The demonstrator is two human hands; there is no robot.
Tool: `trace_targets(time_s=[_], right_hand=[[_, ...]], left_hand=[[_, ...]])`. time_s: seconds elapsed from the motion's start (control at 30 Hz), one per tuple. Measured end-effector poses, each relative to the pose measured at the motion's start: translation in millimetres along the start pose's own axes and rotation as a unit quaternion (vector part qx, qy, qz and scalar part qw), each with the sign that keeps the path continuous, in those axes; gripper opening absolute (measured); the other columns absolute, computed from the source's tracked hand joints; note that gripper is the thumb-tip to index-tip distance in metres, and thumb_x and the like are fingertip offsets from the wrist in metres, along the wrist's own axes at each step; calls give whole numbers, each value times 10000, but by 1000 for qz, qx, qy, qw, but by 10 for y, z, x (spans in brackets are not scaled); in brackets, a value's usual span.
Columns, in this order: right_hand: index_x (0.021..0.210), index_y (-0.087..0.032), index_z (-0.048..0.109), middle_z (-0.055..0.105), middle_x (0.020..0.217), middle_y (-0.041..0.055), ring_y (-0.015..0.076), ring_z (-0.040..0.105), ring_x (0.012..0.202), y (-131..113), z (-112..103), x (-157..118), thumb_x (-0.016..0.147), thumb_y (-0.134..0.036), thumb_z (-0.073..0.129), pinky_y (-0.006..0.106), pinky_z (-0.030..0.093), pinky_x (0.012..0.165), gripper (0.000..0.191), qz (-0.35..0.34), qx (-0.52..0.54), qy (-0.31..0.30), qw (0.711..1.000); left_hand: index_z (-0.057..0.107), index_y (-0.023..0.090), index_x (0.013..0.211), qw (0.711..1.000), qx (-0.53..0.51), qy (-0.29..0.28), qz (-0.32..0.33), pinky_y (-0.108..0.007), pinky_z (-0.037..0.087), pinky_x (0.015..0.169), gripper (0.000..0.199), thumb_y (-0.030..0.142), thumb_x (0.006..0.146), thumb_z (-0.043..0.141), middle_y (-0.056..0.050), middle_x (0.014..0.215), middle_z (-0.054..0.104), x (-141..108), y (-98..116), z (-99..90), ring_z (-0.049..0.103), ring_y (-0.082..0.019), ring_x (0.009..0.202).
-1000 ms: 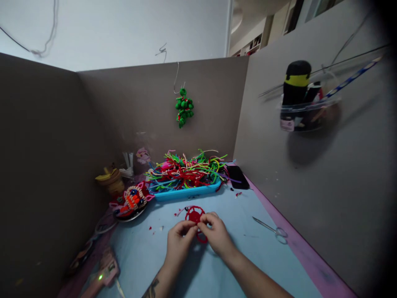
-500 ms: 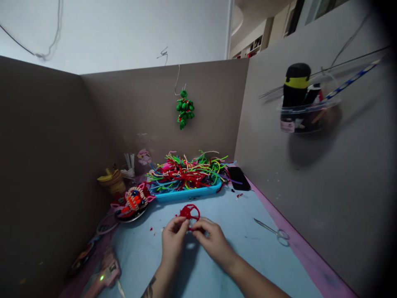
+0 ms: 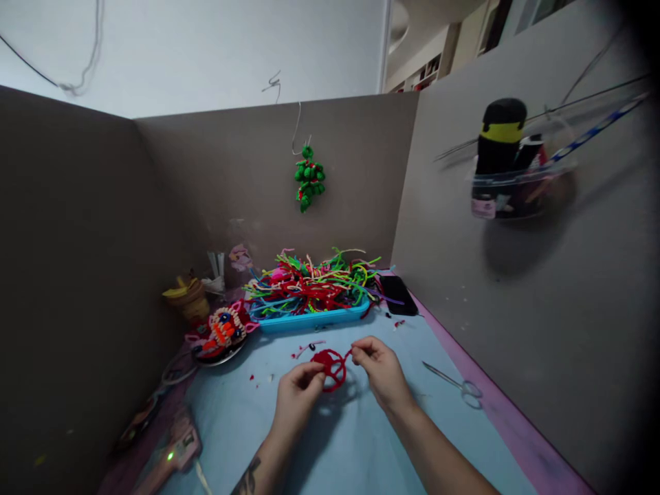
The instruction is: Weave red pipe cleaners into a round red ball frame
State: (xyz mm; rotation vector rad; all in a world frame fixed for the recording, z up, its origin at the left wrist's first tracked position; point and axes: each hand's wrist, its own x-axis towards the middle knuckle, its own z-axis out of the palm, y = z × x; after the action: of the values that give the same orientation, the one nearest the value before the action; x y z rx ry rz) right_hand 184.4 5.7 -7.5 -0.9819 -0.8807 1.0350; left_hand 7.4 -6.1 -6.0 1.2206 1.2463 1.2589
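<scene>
A looped piece of red fuzzy cord (image 3: 336, 373) hangs between my hands above the blue table cover (image 3: 361, 440). My left hand (image 3: 304, 392) pinches its left side between thumb and fingers. Up and to the right, my right hand (image 3: 379, 368) pinches a strand that runs out from the loops. Just behind the cord lies a thin pink strip with a small dark piece (image 3: 311, 347) on it.
Behind is a blue tray (image 3: 314, 319) of colourful cords, with a phone (image 3: 398, 295) beside it. Scissors (image 3: 454, 383) lie right. On the left are a beaded figure (image 3: 224, 332), a yellow pot (image 3: 190, 300) and a lit glue gun (image 3: 175, 450).
My right hand has moved right and up, away from my left hand, drawing out a red strand. The red loops now hang lower and the pink strip behind them has come into view.
</scene>
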Motion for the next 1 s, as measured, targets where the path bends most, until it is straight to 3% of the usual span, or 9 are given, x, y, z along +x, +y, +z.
trace_targets(time_s=[0.17,0.23,0.33,0.4,0.6,0.77,1.0], right_hand=[[1161,-250,532,661,838,8,151,592,694,4,122,-112,705,-353,755,282,476,675,519,39,72,-92,992],[1059,-238,595,643,868,22,191,602,806,14,168,-168,698,-325,739,329,486,758,398,13,-10,-110,994],[809,-220,683,598,1019,69,265,543,1058,35,218,-236,688,-284,719,409,422,952,141,-63,-182,-79,978],[751,-223,702,560,1132,92,291,480,1176,55,231,-258,718,-290,693,436,362,1030,76,-82,-231,-59,968],[663,-200,674,529,1237,126,319,468,1219,163,186,-215,728,-402,716,479,328,1058,217,-57,-221,-60,972],[632,-193,647,532,1285,134,307,479,1223,175,197,-209,747,-471,697,453,320,1061,304,-30,-184,-79,979],[613,-192,577,418,1428,121,299,439,1271,145,256,-261,748,-489,682,415,333,1040,342,-7,-113,-81,990]], left_hand=[[770,150,804,998,-52,39,-5,-323,532,745,267,326,603,781,-94,818,783,15,35,-22,702,-229,762],[770,153,820,997,-67,49,-7,-327,535,759,291,342,600,791,-96,839,784,25,33,-32,705,-233,784],[770,155,823,997,-70,41,1,-330,542,753,289,350,610,791,-98,837,784,26,8,-30,709,-237,788],[771,156,813,998,-63,28,8,-337,547,761,271,344,619,786,-101,844,784,16,-7,-19,714,-245,803],[772,160,800,999,-44,8,20,-347,559,758,255,350,630,778,-101,831,786,-25,15,9,719,-253,794],[772,158,806,999,-30,-5,35,-329,558,729,237,344,660,756,-98,823,784,-54,-1,23,715,-241,769],[757,157,818,998,-9,-21,53,-307,536,736,192,311,708,725,-90,830,770,-111,-11,38,694,-212,757]])
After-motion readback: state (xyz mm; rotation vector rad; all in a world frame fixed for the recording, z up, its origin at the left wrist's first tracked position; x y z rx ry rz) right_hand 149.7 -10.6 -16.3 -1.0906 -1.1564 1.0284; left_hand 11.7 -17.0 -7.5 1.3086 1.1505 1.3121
